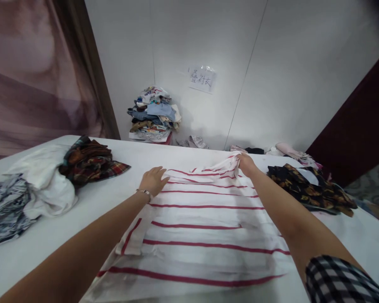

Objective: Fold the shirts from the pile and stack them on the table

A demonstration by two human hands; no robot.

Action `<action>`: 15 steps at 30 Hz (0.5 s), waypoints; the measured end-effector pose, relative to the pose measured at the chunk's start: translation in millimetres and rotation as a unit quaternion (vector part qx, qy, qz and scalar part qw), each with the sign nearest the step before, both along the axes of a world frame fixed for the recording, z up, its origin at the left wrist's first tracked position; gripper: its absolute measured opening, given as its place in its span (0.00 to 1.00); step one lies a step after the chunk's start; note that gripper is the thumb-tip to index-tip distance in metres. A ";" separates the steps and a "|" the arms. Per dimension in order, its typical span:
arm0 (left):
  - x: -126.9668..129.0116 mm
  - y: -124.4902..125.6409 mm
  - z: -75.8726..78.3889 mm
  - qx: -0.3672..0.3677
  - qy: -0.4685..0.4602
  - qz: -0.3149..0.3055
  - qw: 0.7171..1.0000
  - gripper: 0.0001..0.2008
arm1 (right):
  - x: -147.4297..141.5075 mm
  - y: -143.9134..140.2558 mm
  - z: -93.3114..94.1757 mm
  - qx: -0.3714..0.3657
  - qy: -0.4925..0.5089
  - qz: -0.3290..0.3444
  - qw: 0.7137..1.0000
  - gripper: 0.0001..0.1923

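Presently, through the head view, I have the red-striped white shirt [205,215] spread on the bench [105,200]; the right hand's [246,164] fingers pinch its bunched far-right corner, while the left hand [152,181] lies at the far-left corner, fingers extended.

A pale panelled wall [192,33] stands behind a white table [102,189], mauve curtain [28,84] at left.

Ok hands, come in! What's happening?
Right hand: gripping striped garment, far end. Left hand: open at its edge. Plaid clothes left, floral clothes right, neither on it.
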State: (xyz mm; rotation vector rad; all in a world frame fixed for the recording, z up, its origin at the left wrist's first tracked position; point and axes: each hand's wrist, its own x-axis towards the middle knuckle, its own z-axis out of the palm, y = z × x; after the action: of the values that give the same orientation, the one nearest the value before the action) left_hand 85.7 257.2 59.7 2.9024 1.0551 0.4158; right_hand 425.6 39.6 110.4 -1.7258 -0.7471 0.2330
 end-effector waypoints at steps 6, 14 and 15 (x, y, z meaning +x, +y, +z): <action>45.8 27.7 0.9 -0.078 0.112 -0.016 0.991 0.27 | -2.7 10.9 -1.0 0.037 0.032 -0.022 0.999 0.08; 46.5 29.7 19.6 -0.062 0.137 0.017 0.988 0.14 | -3.4 -3.1 10.9 0.147 0.095 -0.046 0.984 0.08; 42.9 27.2 26.0 -0.047 0.122 0.019 0.991 0.14 | -6.5 -8.3 14.7 0.152 0.093 -0.045 0.983 0.08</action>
State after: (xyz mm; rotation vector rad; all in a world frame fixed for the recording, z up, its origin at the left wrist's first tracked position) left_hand 128.6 284.4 85.7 2.9048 1.1267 0.0103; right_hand 419.1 31.3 125.1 -1.4219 -0.5359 0.2033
